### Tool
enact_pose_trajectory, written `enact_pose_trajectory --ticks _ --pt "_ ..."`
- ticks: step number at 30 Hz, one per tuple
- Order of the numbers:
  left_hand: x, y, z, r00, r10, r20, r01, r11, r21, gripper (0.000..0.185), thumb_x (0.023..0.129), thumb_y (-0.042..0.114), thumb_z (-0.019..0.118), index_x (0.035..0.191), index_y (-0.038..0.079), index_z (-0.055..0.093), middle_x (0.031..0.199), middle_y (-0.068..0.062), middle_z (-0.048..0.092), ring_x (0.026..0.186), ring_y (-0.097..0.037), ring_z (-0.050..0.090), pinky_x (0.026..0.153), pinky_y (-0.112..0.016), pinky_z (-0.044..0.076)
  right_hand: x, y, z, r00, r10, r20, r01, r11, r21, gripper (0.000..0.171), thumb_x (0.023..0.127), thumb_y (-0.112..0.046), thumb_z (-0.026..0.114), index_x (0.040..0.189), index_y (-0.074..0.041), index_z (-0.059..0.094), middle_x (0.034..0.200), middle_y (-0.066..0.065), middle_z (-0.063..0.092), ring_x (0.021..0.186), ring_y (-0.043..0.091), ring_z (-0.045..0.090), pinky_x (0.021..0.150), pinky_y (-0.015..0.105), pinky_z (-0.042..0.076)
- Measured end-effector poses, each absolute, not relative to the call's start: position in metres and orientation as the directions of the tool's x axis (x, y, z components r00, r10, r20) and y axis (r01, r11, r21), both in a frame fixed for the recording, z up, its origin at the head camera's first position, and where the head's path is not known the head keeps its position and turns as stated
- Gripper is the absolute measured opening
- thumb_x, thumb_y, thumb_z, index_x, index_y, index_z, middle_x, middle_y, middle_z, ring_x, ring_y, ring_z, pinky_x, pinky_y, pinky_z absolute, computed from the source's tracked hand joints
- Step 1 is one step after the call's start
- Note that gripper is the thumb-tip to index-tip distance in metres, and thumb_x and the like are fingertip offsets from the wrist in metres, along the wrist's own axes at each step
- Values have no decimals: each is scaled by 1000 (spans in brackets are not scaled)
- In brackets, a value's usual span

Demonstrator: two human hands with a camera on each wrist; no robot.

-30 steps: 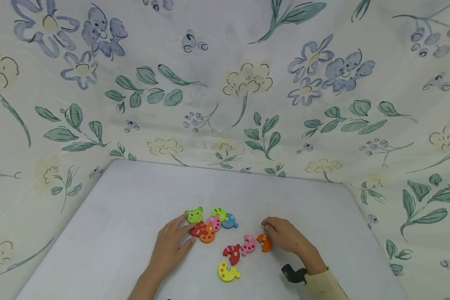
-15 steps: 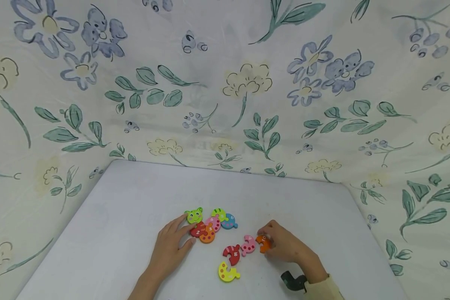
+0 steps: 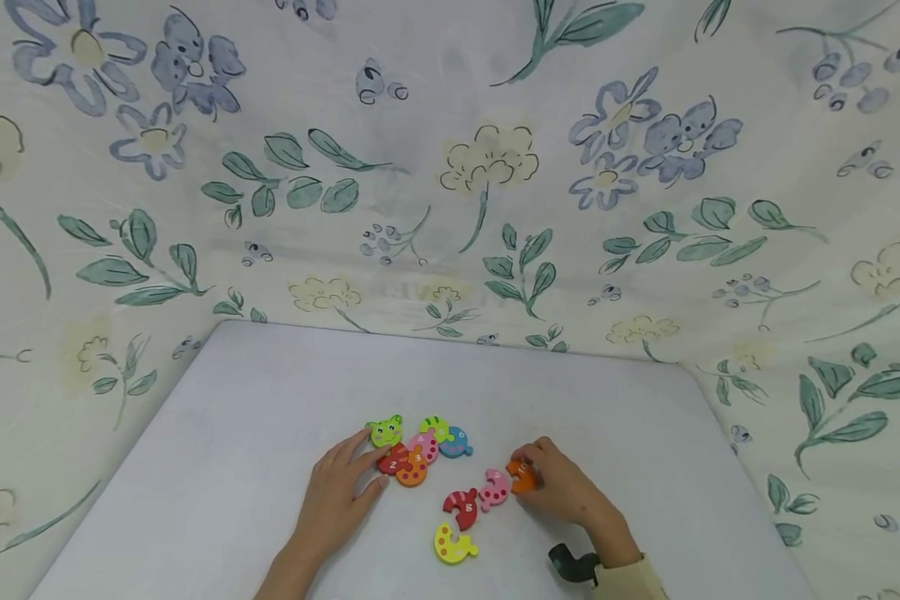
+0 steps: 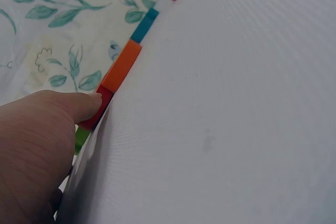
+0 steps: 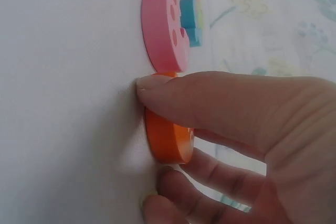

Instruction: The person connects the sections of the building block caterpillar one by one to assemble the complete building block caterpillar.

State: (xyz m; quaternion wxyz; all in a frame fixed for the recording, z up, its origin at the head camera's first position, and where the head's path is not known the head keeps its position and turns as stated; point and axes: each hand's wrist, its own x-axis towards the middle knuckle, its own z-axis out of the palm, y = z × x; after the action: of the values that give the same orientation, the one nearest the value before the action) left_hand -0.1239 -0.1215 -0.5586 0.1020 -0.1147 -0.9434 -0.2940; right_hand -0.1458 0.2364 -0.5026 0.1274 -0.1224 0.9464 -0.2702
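A flowered cloth (image 3: 450, 167) hangs behind and to both sides of a white table (image 3: 270, 383), closing it in like a little booth, which keeps the bright pieces easy to pick out. Near the front edge, a joined row of puzzle pieces (image 3: 418, 446) curves away from a green frog-faced head (image 3: 386, 431), the numbered segments locked one into the next. The left hand (image 3: 337, 492) lies flat beside that row, fingers straight and spread, fingertips touching the red segment; I judge it is there to keep the chain from sliding. To the right, three loose pieces lie apart from the row: a yellow one (image 3: 452, 543) nearest the person, a red striped one (image 3: 461, 507), and a pink one (image 3: 493, 489). Just beside the pink one, the right hand (image 3: 562, 487) is clamped on the orange piece (image 3: 522, 477), thumb over the top and fingers curled underneath, the piece lying on the table by its edge. That pinch looks suited to turning it.
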Motion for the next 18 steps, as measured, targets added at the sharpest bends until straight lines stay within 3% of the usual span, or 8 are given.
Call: enact_pose_trajectory --ticks 18 --pt "-124 -123 -560 -946 156 283 290 795 533 45 93 30 81 137 24 70 161 -7 45 145 -34 41 115 -67 33 -144 233 -518 -972 -184 -144 -63 798 -599 50 79 -25 93 123 -20 69 109 -1 55 90 15 53 77 26 54"
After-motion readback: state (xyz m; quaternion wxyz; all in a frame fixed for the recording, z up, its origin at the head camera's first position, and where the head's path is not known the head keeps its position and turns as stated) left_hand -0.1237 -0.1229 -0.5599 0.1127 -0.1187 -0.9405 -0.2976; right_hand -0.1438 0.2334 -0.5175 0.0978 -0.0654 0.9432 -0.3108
